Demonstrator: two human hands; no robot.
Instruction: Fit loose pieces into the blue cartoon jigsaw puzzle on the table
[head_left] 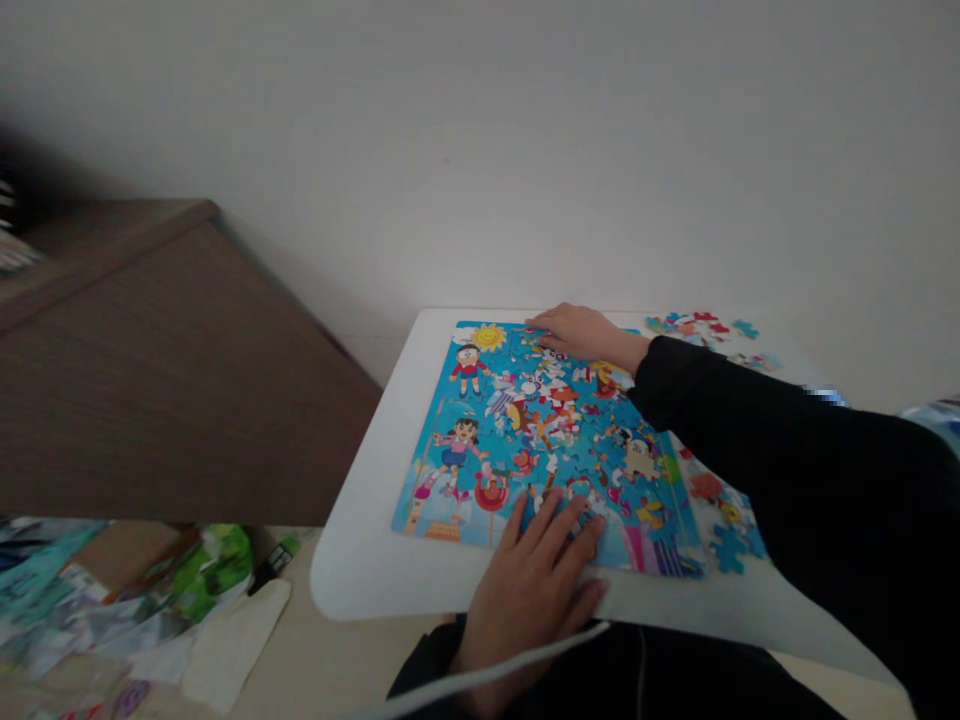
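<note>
Plain white wall [480, 150], dim even light; brown wooden cabinet [180, 370] at left; rounded white surface [360, 580]; beige floor [315, 670] below, strewn with crumpled plastic bags [97, 600].

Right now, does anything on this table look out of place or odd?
Yes: the middle of the cartoon jigsaw puzzle looks broken up, with pieces apart and gaps between them, unlike its intact-looking left side. Loose puzzle pieces also lie off it, at the far side of the white table.
</note>
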